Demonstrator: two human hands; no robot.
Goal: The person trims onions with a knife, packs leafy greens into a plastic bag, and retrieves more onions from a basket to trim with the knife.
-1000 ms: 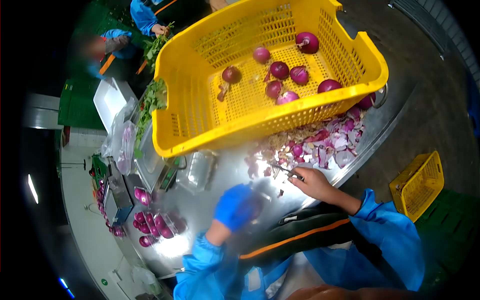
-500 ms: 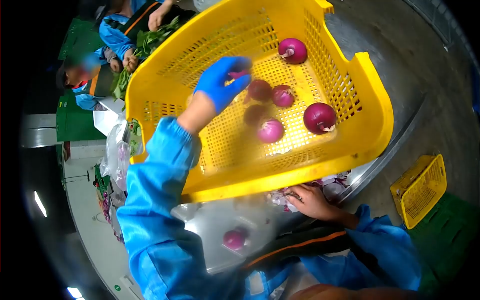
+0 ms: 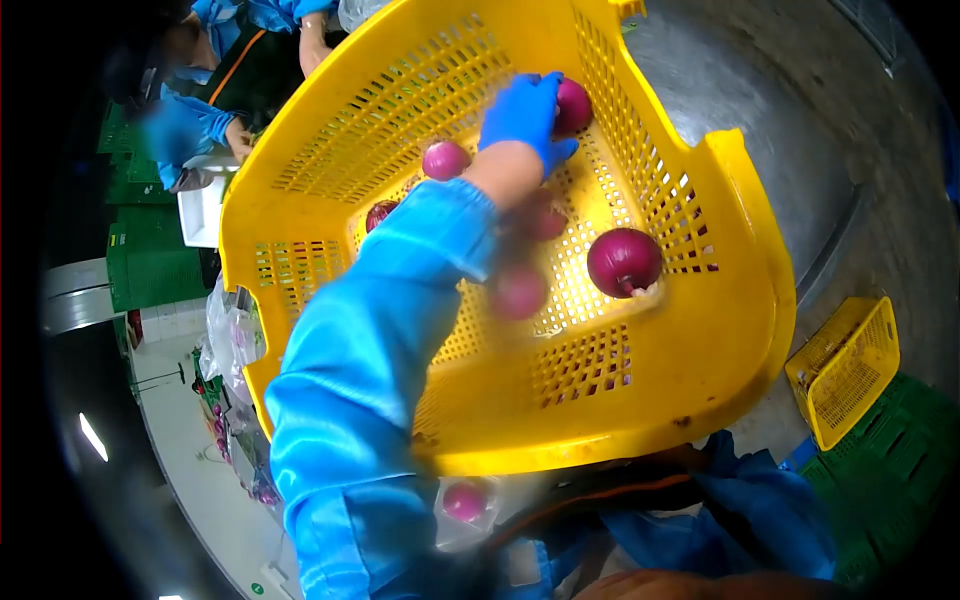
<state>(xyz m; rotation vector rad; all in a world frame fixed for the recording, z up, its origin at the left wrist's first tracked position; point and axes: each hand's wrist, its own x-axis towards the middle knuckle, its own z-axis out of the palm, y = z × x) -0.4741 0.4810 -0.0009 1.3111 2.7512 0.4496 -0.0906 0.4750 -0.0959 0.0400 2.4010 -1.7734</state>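
Observation:
My left hand (image 3: 523, 122), in a blue glove, is inside a yellow plastic basket (image 3: 600, 430). Its fingers are apart, with thumb and forefinger on either side of a red onion (image 3: 573, 107) in the far corner; whether they touch it I cannot tell. Another large red onion (image 3: 625, 263) lies to the right. Near the left wall is a smaller red onion (image 3: 446, 160), and a dark one (image 3: 380, 215) is partly behind my sleeve. A blurred onion (image 3: 519, 292) is by my forearm. The basket's near side hides my right hand.
Below the basket's near rim, an onion (image 3: 464, 502) sits in a clear container. On the right, a smaller yellow basket (image 3: 848, 370) stands by green crates (image 3: 905, 470). Co-workers in blue sleeves (image 3: 195, 125) are at upper left, near a white tray (image 3: 200, 215).
My left hand has moved farther into the basket, to the far-corner onion. The basket's near rim sits lower in view and covers my right hand, which showed beneath it before.

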